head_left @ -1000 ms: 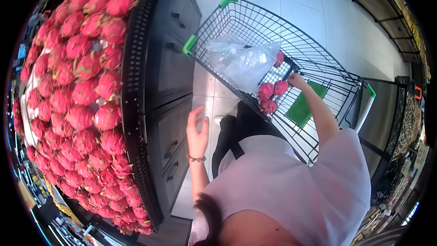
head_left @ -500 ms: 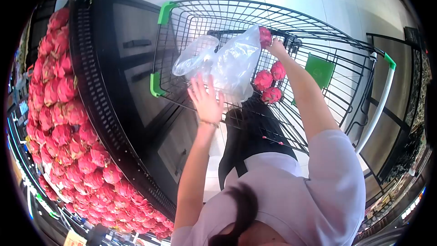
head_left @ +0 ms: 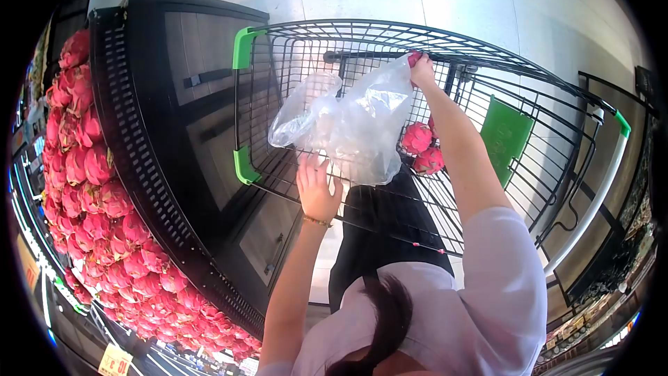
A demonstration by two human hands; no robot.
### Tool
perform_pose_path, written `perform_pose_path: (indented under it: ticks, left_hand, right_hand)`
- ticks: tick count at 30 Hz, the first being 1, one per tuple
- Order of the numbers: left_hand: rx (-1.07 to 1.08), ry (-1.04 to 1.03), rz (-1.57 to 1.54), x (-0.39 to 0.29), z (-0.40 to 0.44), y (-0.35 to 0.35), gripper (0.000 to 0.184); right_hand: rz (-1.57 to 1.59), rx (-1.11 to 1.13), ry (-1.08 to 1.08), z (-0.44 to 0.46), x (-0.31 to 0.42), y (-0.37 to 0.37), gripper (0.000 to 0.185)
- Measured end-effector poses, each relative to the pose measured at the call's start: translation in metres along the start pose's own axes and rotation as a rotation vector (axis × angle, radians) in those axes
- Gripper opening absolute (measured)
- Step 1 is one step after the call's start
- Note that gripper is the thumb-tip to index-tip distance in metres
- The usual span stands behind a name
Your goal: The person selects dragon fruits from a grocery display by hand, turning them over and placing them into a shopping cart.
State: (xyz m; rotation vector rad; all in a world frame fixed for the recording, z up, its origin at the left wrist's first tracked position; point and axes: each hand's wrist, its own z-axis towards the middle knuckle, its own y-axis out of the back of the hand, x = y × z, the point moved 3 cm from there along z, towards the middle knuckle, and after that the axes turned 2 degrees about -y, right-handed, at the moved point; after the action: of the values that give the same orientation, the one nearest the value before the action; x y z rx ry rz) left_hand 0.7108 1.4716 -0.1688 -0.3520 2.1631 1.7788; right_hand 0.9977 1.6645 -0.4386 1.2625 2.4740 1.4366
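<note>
My right hand [head_left: 422, 72] is closed on a pink dragon fruit [head_left: 415, 59] at the upper edge of a clear plastic bag [head_left: 379, 118], inside the shopping cart [head_left: 445, 31]. My left hand [head_left: 319, 186] is at the cart's near side, fingers apart and pointing at the bag's lower left; whether it touches the bag is unclear. Another puffed-up part of clear plastic [head_left: 303, 115] lies to the left. Several loose dragon fruits [head_left: 417, 138] sit in the cart just right of the bag, one partly hidden by my right forearm.
A large heap of dragon fruits [head_left: 104, 198] fills the stand on the left, behind a black perforated edge [head_left: 149, 160]. The cart has a green panel [head_left: 506, 138] and a pale handle [head_left: 588, 198] at right. A price card [head_left: 115, 361] shows at the lower left.
My right hand has gone from beside the loose fruits to the dragon fruit by the bag's upper edge and grasped it. My left hand has moved from outside the cart to its near side.
</note>
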Motion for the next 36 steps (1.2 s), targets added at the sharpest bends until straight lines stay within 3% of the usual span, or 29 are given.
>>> perform_pose_path:
  ticks: [3,8,17,19,21,24,29,32,36]
  left_hand:
    - [0.051,-0.034,-0.081,-0.002,0.002,-0.001,0.033]
    - [-0.001,0.010,-0.094,-0.003,0.008,-0.004,0.031]
    - [-0.098,0.020,-0.151,-0.014,-0.001,0.002,0.030]
    - [-0.115,0.006,-0.172,-0.013,-0.005,0.000,0.028]
    - [-0.116,0.018,-0.160,-0.016,-0.007,-0.001,0.028]
    - [-0.163,0.041,-0.153,-0.018,-0.014,-0.004,0.028]
    - [-0.186,0.051,-0.283,-0.023,-0.032,0.004,0.031]
    - [-0.309,0.073,-0.397,-0.017,-0.051,0.013,0.034]
    - [-0.334,0.208,-0.939,-0.025,-0.100,0.082,0.034]
  right_hand:
    - [-0.028,0.040,-0.124,0.003,0.004,0.000,0.086]
    - [-0.101,0.036,-0.001,0.002,0.018,0.013,0.078]
    - [0.412,-0.142,0.265,-0.052,-0.005,0.044,0.091]
    - [0.788,0.042,0.152,-0.110,0.016,0.089,0.090]
    - [1.213,0.193,0.171,-0.155,0.030,0.125,0.081]
    - [1.626,0.677,0.245,-0.209,0.043,0.160,0.084]
    - [1.831,1.057,0.354,-0.332,0.110,0.209,0.094]
    - [1.807,1.119,0.426,-0.401,0.134,0.216,0.100]
    - [1.715,1.209,0.500,-0.467,0.139,0.201,0.104]
